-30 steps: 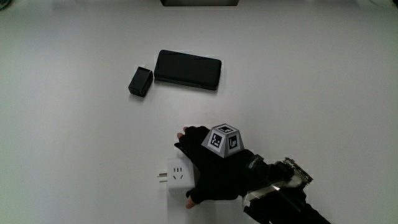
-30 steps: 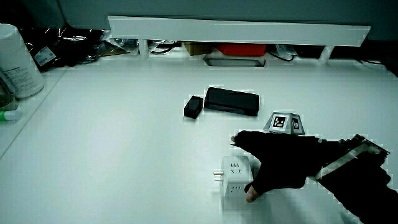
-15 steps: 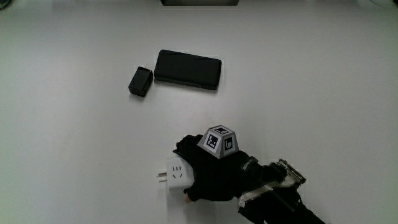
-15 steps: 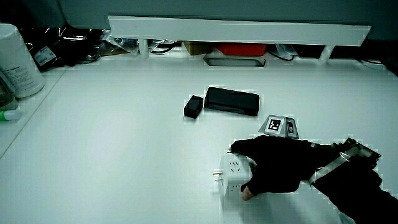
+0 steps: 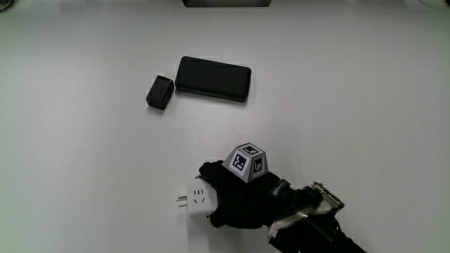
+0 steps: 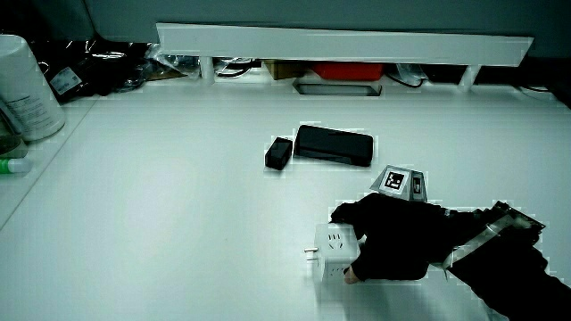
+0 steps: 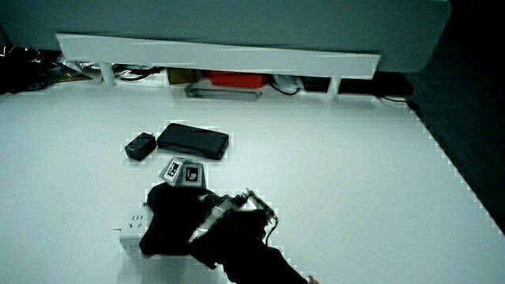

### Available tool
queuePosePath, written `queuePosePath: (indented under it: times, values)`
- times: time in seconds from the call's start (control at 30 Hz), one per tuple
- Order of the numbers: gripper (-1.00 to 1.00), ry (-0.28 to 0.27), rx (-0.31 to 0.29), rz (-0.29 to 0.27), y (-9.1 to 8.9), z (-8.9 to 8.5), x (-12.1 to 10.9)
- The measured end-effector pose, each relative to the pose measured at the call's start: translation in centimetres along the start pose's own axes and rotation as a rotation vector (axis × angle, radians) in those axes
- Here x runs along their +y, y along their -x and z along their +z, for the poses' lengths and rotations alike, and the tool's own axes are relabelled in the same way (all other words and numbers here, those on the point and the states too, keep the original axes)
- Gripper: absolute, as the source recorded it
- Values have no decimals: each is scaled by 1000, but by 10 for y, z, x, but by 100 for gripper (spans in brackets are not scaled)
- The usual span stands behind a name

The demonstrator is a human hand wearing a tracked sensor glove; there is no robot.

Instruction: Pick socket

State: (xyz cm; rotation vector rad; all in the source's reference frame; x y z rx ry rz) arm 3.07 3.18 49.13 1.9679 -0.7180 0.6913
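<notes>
A white cube socket (image 5: pixel 196 199) (image 6: pixel 333 252) (image 7: pixel 132 233) with plug pins rests on the white table (image 5: pixel 337 105) near the person's edge. The hand (image 5: pixel 239 197) (image 6: pixel 393 245) (image 7: pixel 177 221) in its black glove lies over and around the socket, fingers curled on two of its sides. The patterned cube (image 5: pixel 247 161) on the hand's back faces up. Most of the socket's top is covered in the main view; both side views show its outlet faces.
A black phone (image 5: pixel 213 79) (image 6: pixel 333 145) (image 7: pixel 192 140) and a small black charger block (image 5: pixel 159 92) (image 6: pixel 279 153) (image 7: pixel 140 147) lie side by side, farther from the person than the hand. A low partition (image 6: pixel 339 45) with clutter under it and a white canister (image 6: pixel 22 85) edge the table.
The hand has slid farther over the socket and its fingers have closed around it. The socket stays on the table.
</notes>
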Motion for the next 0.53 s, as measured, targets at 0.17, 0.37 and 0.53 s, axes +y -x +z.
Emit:
queuePosePath:
  times: [0.17,0.37,0.53]
  values:
    - [100,-24,-10,23,2,-1,-3]
    - [100,-80,-7,78,12,20,-18]
    - [100,-153,-11,87,14,46,-33]
